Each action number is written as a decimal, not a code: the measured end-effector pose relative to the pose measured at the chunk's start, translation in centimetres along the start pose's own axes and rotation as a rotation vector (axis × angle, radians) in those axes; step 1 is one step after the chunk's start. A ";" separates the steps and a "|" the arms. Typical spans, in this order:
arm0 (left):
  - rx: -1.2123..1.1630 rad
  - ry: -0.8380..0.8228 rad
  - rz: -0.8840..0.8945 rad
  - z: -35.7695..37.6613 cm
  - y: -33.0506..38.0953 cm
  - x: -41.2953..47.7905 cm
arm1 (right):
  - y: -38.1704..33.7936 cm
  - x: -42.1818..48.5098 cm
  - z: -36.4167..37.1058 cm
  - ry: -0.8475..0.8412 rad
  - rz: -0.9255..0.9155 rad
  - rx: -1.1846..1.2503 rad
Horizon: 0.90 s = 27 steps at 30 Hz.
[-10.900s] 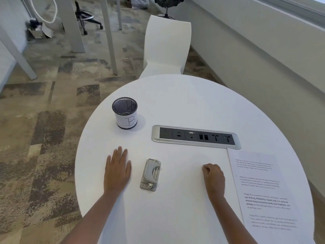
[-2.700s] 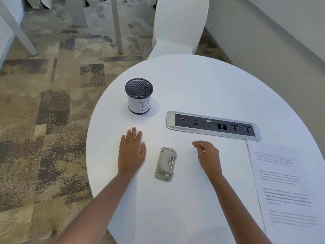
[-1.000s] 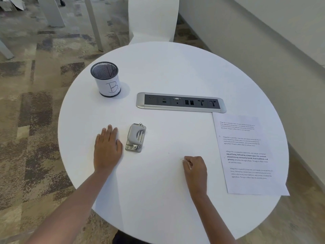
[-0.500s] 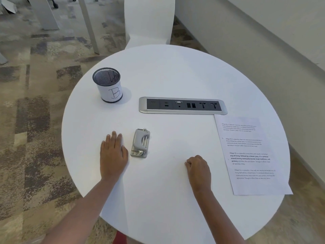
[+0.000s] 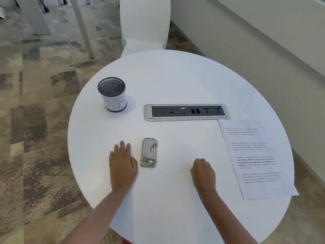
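Note:
A small grey metal hole punch lies on the round white table. My left hand rests flat on the tabletop just left of the punch, fingers straight, not touching it. My right hand sits on the table to the punch's right with its fingers curled under, holding nothing that I can see. A printed sheet of paper lies to the right of that hand. A black mesh pen cup with a white label marked "B" stands at the back left.
A silver socket strip is set into the table's middle. A white chair stands behind the table. A pale wall runs along the right. Patterned carpet and table legs lie to the left.
My right hand drew back from near the punch and curled into a fist on the table. The left hand has stayed flat beside the punch. The view shifted a little.

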<state>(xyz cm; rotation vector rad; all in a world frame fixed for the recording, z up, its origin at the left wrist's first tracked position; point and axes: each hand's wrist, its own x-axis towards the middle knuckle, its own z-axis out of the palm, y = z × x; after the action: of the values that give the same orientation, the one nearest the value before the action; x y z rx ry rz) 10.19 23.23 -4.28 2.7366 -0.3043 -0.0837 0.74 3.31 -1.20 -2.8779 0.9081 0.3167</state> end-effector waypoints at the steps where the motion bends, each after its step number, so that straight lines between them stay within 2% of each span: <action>1: 0.001 -0.006 0.020 -0.1 -0.1 0.1 | 0.3 0.1 0.3 0.028 0.019 0.038; 3: 0.006 -0.014 0.067 -0.2 -0.6 0.7 | 1.2 0.5 0.3 0.081 0.093 0.227; 8: 0.000 -0.007 0.119 -0.5 -1.3 2.3 | 2.8 1.6 -1.1 0.095 0.407 0.984; 11: 0.002 0.005 0.134 -0.7 -1.4 3.2 | 2.1 2.9 -2.1 0.119 0.455 1.302; 16: -0.011 0.013 0.123 -1.0 -3.9 6.4 | -5.9 5.2 -5.2 0.116 0.270 1.354; 21: -0.009 0.016 0.175 -0.8 -2.7 5.9 | -12.5 6.7 -8.2 0.117 0.026 1.226; 27: 0.018 -0.005 0.180 -0.9 -3.0 6.1 | -21.4 9.8 -11.3 0.246 -0.255 1.059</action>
<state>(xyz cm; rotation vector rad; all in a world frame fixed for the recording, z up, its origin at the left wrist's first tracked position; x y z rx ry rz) 16.86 24.88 -4.68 2.7128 -0.5538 -0.0386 22.77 13.53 8.38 -1.9956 0.4773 -0.4323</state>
